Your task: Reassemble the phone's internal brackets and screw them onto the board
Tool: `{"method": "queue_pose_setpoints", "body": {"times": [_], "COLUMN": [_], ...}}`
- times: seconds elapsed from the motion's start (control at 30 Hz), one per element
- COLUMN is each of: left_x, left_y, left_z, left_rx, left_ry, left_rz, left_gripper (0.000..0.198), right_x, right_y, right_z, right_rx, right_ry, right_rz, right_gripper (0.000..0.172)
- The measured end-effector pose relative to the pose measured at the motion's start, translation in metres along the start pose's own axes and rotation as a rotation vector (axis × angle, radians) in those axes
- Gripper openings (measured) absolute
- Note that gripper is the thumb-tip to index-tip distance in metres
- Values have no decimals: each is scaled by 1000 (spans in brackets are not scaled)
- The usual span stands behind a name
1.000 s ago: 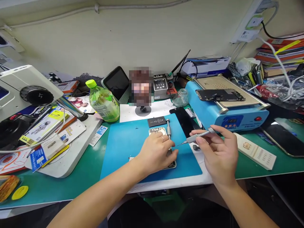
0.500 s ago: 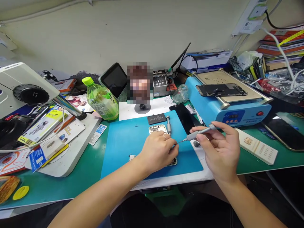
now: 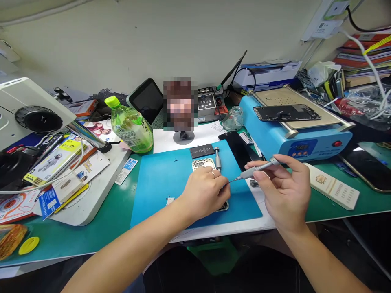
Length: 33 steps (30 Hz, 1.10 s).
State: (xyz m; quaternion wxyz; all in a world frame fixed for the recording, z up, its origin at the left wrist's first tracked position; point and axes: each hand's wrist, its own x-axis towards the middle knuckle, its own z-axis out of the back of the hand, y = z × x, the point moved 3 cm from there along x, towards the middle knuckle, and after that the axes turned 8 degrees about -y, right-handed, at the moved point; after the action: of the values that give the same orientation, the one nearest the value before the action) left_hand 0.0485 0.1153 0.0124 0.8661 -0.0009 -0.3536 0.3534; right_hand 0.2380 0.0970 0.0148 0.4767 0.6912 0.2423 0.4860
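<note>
An opened phone body [image 3: 204, 165] lies on a blue work mat [image 3: 161, 183] in front of me. My left hand [image 3: 205, 192] rests over its lower half, fingers curled and pinched near the tip of a tool. My right hand [image 3: 282, 195] grips a slim grey screwdriver [image 3: 255, 171], its tip pointing left and meeting the left fingertips. A black battery [image 3: 202, 151] and a second grey screwdriver [image 3: 218, 159] lie just beyond the phone. What the left fingers pinch is too small to see.
A green drink bottle [image 3: 131, 128] leans at the mat's back left. A blue heating machine [image 3: 293, 130] with a phone screen [image 3: 287, 112] on top stands back right. Booklets and a white device [image 3: 33, 110] crowd the left. A dark phone [image 3: 366, 165] lies far right.
The screwdriver tip has moved left from clear of the left hand to touching its fingertips. The left hand stays on the phone. My view has shifted slightly.
</note>
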Motion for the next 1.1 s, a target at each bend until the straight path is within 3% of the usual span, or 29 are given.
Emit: {"method": "queue_pose_setpoints", "body": {"times": [1.1], "left_x": [0], "left_y": [4], "left_z": [0], "left_rx": [-141], "left_ry": [1], "left_rz": [52], "left_gripper": [30], "right_x": [-2], "right_y": [0], "right_z": [3], "right_rx": [3], "right_ry": [-31], "right_rz": [37], "right_gripper": [46]}}
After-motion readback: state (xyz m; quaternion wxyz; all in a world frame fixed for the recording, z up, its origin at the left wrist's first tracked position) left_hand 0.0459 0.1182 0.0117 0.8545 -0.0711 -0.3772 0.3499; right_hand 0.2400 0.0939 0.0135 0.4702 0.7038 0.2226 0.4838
